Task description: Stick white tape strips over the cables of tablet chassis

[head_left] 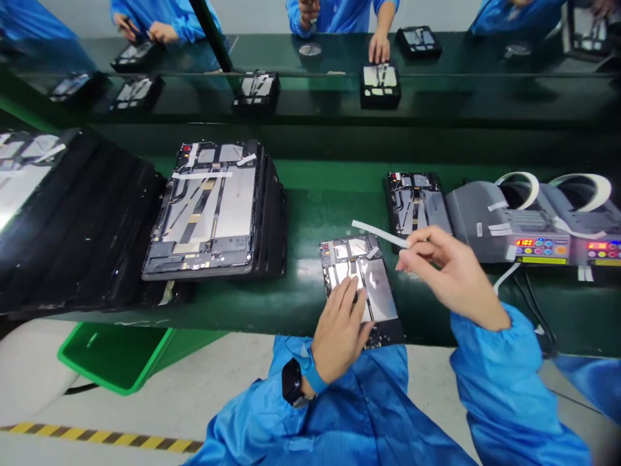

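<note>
An opened tablet chassis (373,285) lies at the near edge of the green bench (310,207), its metal plates and boards showing. My left hand (339,330) rests flat on its lower left part, fingers stretched over the plate. My right hand (449,272) hovers to the right and above it, pinching one end of a white tape strip (378,233) that sticks out to the left over the chassis.
A stack of larger opened tablets (208,207) and black sleeves (72,220) sit at left. Another chassis (417,204) and two grey tape dispensers (524,223) stand at right. A green bin (116,353) is below the bench. Other people in blue work across the conveyor.
</note>
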Motion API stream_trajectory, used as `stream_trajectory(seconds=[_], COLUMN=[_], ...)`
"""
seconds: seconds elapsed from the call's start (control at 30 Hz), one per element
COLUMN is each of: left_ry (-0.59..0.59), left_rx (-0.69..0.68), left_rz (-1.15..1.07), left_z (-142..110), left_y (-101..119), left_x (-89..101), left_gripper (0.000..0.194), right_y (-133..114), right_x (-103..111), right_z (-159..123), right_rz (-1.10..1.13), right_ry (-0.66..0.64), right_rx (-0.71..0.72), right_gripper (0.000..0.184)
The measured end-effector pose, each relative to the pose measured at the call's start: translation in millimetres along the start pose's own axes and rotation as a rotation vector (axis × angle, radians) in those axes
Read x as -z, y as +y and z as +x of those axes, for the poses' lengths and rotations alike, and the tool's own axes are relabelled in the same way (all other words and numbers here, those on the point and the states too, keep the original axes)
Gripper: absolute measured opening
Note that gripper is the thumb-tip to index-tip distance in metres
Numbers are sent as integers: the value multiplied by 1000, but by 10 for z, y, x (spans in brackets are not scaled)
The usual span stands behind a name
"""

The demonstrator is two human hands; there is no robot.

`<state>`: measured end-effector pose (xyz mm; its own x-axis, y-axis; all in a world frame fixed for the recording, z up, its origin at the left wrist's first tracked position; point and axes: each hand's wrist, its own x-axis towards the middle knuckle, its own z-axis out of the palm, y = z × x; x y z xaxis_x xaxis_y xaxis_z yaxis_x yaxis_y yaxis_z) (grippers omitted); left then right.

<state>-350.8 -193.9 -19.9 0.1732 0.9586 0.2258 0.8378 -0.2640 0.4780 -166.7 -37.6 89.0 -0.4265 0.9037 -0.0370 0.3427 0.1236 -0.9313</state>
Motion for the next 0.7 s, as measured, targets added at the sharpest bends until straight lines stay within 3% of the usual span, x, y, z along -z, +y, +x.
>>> stream_trajectory(seconds=[0.17, 0.3, 0.4, 0.47, 0.57, 0.7], left_ry=[-70, 108, 308, 379, 341, 248], left_rx=[11, 18, 243, 442, 657, 708], left_rz=[74, -37, -165, -292, -583, -861], left_z=[-41, -168, -188, -109, 102, 328], left_y=[-38, -151, -313, -471, -724, -940], left_x=[-158, -27, 100, 159, 205, 223], left_gripper=[68, 56, 35, 22, 27, 42], right_y=[341, 505, 546, 546, 524, 528], right_x=[-291, -468, -544, -570, -592, -629], right_z=[-118, -49, 74, 153, 229, 271], right_rz=[74, 200, 263, 306, 355, 365], right_ry=[-104, -178, -236, -274, -286, -283], right_rx=[-107, -198, -225, -237, -249, -237], right_gripper=[43, 48, 49, 50, 51, 50])
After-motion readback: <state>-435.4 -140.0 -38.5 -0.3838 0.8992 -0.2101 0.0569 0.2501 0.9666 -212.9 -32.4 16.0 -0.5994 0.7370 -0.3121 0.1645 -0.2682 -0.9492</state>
